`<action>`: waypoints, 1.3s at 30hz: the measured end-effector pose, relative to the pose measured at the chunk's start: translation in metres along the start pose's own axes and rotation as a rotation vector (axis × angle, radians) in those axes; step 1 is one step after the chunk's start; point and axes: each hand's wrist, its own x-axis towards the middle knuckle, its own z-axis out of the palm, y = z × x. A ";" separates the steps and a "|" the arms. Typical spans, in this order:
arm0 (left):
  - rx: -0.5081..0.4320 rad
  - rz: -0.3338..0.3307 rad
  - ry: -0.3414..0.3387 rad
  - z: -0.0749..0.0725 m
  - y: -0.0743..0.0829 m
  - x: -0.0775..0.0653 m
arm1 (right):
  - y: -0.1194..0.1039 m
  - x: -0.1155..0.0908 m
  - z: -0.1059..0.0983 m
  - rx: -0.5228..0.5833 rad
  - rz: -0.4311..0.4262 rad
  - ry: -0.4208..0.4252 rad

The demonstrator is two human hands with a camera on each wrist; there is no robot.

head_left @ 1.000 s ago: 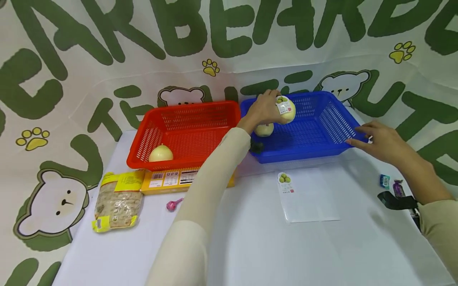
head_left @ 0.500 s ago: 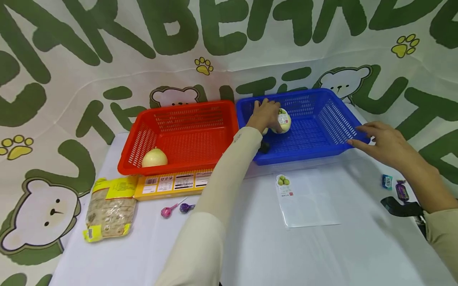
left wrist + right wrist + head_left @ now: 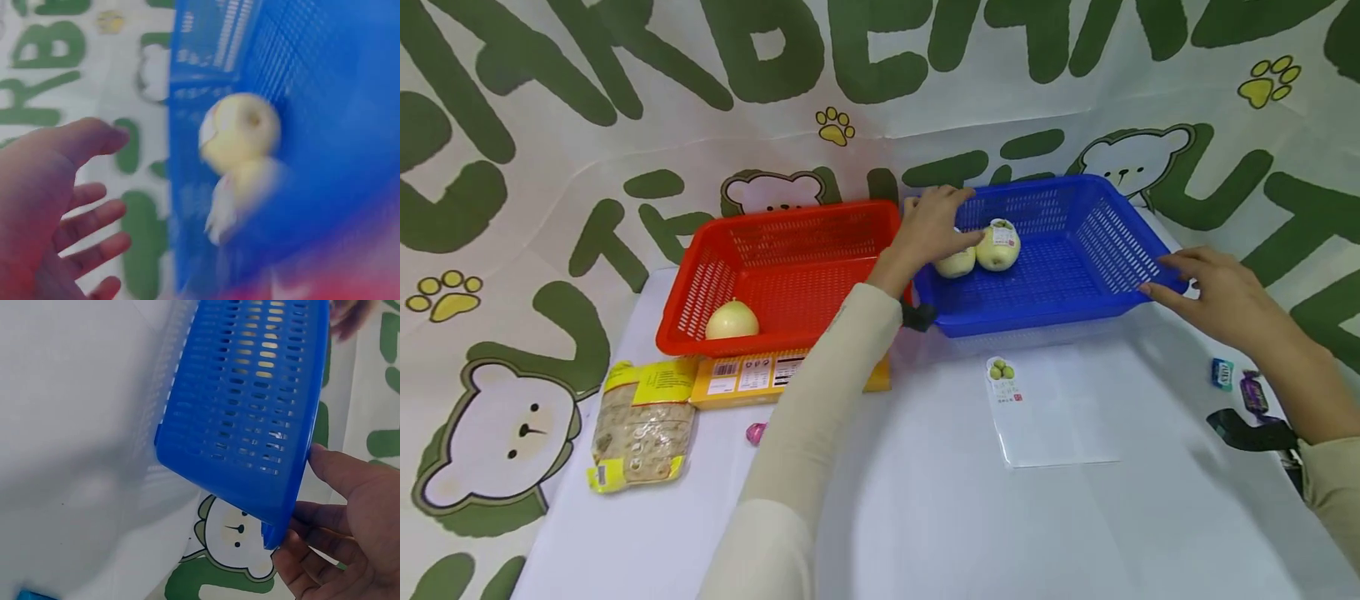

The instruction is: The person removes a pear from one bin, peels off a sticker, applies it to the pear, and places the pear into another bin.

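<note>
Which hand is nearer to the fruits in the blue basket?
Left. The left hand is just beside the fruits; the right hand holds the opposite end of the blue basket.

Smooth moulded plastic, thin film and matt cloth

The blue basket (image 3: pixel 1037 322) and red basket (image 3: pixel 805 287) look like smooth, slightly glossy plastic; the pale fruits (image 3: pixel 997 250) have smooth skin with a soft sheen. The clear bag (image 3: pixel 1052 429) is smooth, see-through film, the bread pack (image 3: pixel 643 425) crinkled and shiny. The yellow box (image 3: pixel 756 379) looks like printed card, the sleeve (image 3: pixel 805 425) matt cloth, the backdrop (image 3: pixel 880 125) softly creased fabric.
</note>
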 end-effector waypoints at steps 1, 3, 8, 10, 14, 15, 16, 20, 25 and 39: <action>-0.028 0.004 0.046 -0.008 -0.008 -0.015 | -0.001 0.000 0.000 -0.002 0.011 0.005; -0.088 0.000 0.121 -0.022 -0.025 -0.046 | -0.002 0.001 -0.001 -0.008 0.037 0.017; -0.243 -0.042 0.282 -0.040 -0.075 -0.135 | -0.002 -0.003 0.008 -0.021 0.076 0.043; -0.278 -0.070 0.346 -0.042 -0.098 -0.168 | -0.002 -0.004 0.010 -0.027 0.077 0.050; -0.311 -0.202 0.448 -0.043 -0.141 -0.220 | -0.001 -0.006 0.010 -0.040 0.069 0.059; -0.313 -0.247 0.465 -0.042 -0.151 -0.231 | 0.000 -0.005 0.010 -0.039 0.066 0.061; -0.315 -0.291 0.479 -0.042 -0.161 -0.241 | -0.001 -0.005 0.010 -0.039 0.062 0.062; -0.322 -0.434 0.517 -0.040 -0.198 -0.272 | -0.003 -0.005 0.010 -0.037 0.073 0.057; -0.330 -0.515 0.482 -0.041 -0.228 -0.307 | -0.022 -0.004 0.006 -0.080 0.052 0.054; -0.405 -0.462 0.249 -0.039 -0.255 -0.335 | -0.208 0.036 0.018 0.077 -0.362 0.047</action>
